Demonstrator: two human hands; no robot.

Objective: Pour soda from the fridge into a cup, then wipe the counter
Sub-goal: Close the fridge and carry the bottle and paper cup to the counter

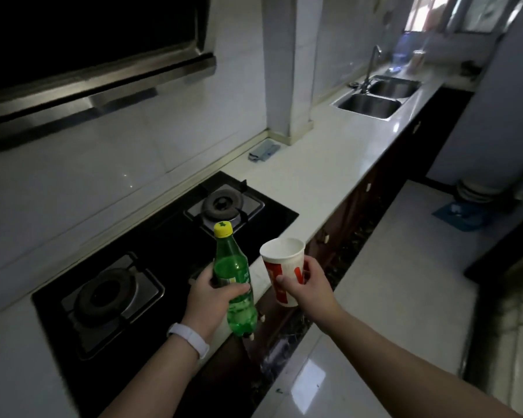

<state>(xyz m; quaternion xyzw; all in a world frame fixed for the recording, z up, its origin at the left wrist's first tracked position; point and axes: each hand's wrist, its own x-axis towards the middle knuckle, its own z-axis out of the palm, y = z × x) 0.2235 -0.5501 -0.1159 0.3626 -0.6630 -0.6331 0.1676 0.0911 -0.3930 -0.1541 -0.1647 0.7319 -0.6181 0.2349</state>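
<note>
Holding both items over the desk (329, 164) edge | left hand (212, 297) grips capped green soda bottle (231, 263), upright | right hand (310, 286) grips paper cup (280, 260) at bottle's 3 o'clock, apart | blue cloth (263, 150) at 12 o'clock, by wall

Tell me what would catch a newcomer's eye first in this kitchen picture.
The green soda bottle, yellow cap still on, stands out most, gripped by the left hand above the black gas hob. Beside it the right hand holds a red and white paper cup. Farther back, a blue cloth lies on the white counter by the pillar.
</note>
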